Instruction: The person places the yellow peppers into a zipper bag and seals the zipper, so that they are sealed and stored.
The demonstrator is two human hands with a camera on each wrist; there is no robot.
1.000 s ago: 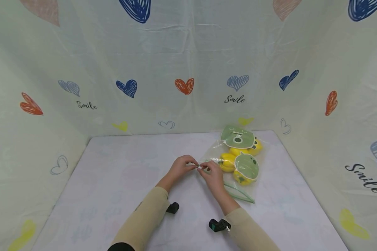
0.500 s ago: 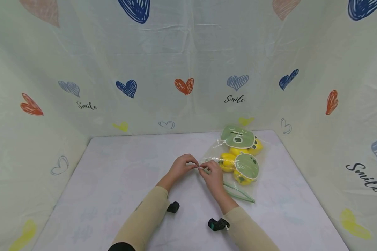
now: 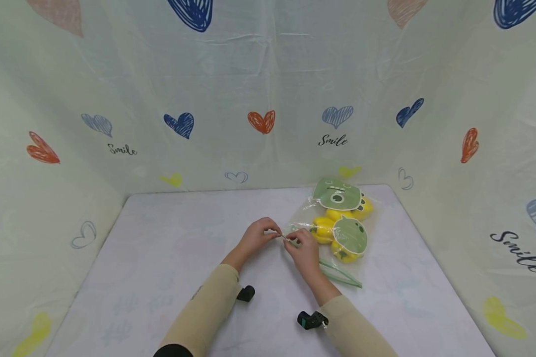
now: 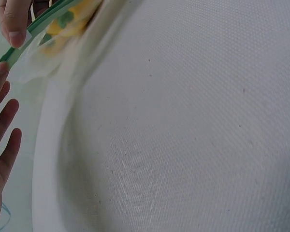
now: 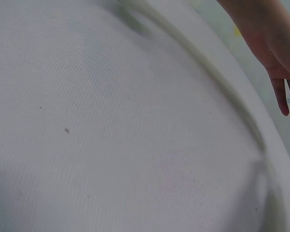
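A clear zip bag (image 3: 300, 214) printed with green cartoon animals lies at the table's back right. Inside are several yellow lobed things (image 3: 322, 231) that look like bell peppers. My left hand (image 3: 255, 239) pinches the left end of the bag's green zip strip (image 4: 9, 52) between thumb and finger. Close beside it, my right hand (image 3: 306, 252) pinches the same strip, with a small whitish piece at its fingertips in the left wrist view. The strip's other end (image 3: 345, 279) slants toward the front right. The right wrist view shows mostly cloth, with a hand at its edge.
A white-covered table (image 3: 183, 277) spreads left of the bag and in front of it. Behind and at both sides hangs a pale curtain (image 3: 223, 89) with printed hearts. Small black cameras (image 3: 310, 320) sit at both sleeves' cuffs.
Both hands keep their pinch on the zip strip. The fingertips have parted slightly, the right ones shifting a little to the right. The bag stays where it was.
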